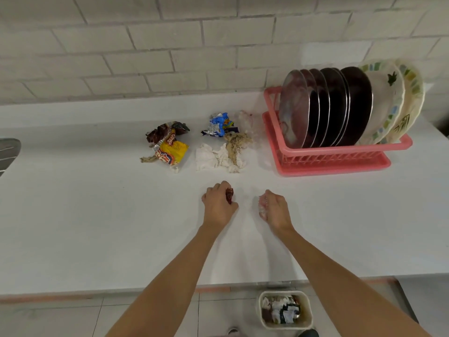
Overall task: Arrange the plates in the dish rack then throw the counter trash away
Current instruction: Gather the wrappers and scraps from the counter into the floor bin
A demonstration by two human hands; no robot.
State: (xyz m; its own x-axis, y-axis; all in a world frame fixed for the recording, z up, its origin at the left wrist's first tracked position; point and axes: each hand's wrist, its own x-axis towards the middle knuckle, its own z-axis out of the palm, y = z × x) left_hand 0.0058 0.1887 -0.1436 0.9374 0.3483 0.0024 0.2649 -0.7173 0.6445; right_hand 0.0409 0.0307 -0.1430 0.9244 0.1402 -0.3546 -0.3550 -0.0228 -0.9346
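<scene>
Pink dish rack (335, 152), upper right, holds roughly eight upright plates (340, 105). Left hand (218, 205) pinches a red wrapper (229, 195); right hand (274, 210) grips clear plastic (262, 207). Wrappers (170, 144) and tissues (218, 156) lie beyond.

The dish rack (337, 152) stands at the right rear of the counter (97, 215), close to the wall (170, 45), with the plates (340, 105) upright in a row inside it. Left of the rack, toward the wall, lies the trash — a foil wrapper (218, 125) behind a heap of crumpled tissues (220, 156), and further left a bunch of snack wrappers (168, 142). In front of this litter, nearer the counter's edge, the left hand (218, 205) and the right hand (275, 207) sit side by side, apart. Below the counter's front edge, on the floor (60, 317) — under the right forearm — stands a bin (284, 309) with scraps in it.
</scene>
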